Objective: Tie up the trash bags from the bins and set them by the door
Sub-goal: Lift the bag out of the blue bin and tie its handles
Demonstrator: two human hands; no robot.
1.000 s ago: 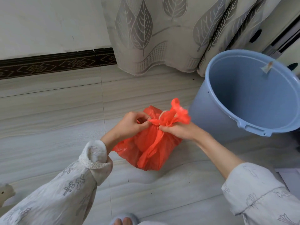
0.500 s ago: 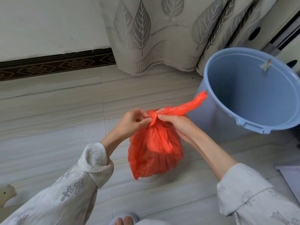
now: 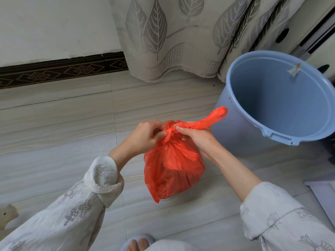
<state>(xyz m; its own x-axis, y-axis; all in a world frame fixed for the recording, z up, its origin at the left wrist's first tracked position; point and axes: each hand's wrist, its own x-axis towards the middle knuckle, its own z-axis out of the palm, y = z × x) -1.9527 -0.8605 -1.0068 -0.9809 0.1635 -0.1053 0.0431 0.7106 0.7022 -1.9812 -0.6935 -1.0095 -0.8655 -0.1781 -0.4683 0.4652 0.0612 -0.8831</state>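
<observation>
A filled red trash bag (image 3: 172, 167) hangs just above the tiled floor, gathered at its neck. My left hand (image 3: 145, 135) pinches the twisted neck from the left. My right hand (image 3: 197, 137) grips the neck from the right, and a red handle strip (image 3: 208, 120) sticks out past it toward the bucket. The knot area between my fingers is partly hidden. A light blue plastic bin (image 3: 241, 134) stands at the right with no liner in it.
A leaf-patterned curtain (image 3: 163, 33) hangs behind the bin against the white wall with a dark patterned skirting (image 3: 59, 69). A white appliance (image 3: 311, 29) stands at the far right. My slippered toes (image 3: 137, 244) show at the bottom edge. Pale tiled floor (image 3: 54, 142) spreads to the left.
The bag has been lifted off the floor and hangs upright. One handle strip was pulled out to the right toward the bin, and both hands have closed in on the neck.
</observation>
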